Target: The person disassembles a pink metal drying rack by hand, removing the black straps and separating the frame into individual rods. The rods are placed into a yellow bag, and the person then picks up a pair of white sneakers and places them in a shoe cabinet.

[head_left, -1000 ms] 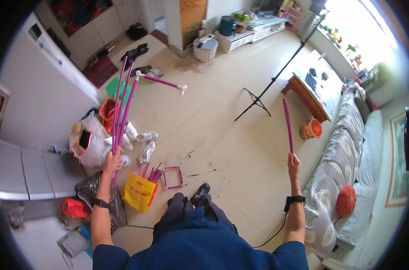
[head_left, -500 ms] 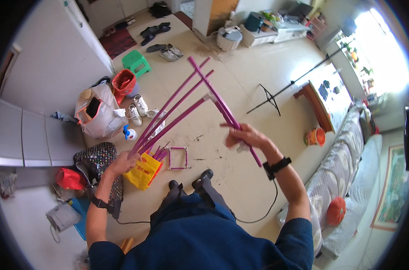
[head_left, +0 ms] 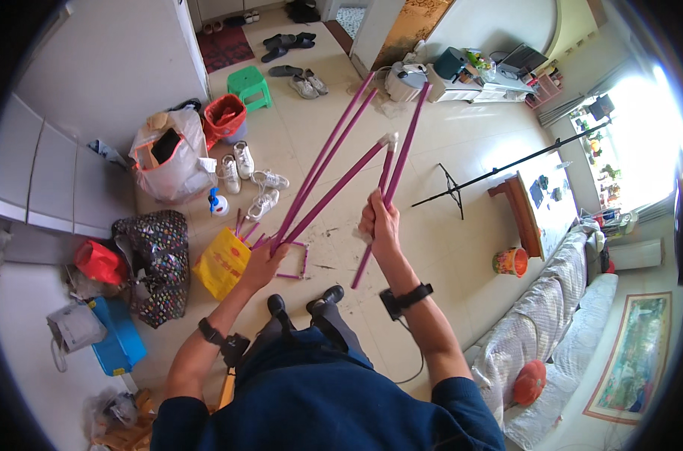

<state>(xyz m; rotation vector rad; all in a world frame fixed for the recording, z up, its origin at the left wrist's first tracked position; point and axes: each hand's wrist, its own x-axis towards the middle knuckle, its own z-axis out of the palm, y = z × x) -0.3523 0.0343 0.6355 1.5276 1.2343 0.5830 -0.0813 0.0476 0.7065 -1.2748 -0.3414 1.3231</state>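
My left hand (head_left: 260, 263) is clamped round the low ends of three purple rods (head_left: 323, 177), fanning up twd 1 o'clock. My right hand (head_left: 381, 222) is fisted on a fourth purple rod (head_left: 401, 143), just beside them. Yellow bag (head_left: 223, 261) at 9 o'clock of left hand.

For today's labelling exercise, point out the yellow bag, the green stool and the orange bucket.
yellow bag (head_left: 223, 261), head view, middle of its printed face
green stool (head_left: 249, 81), head view, its seat top
orange bucket (head_left: 511, 261), head view, its side wall
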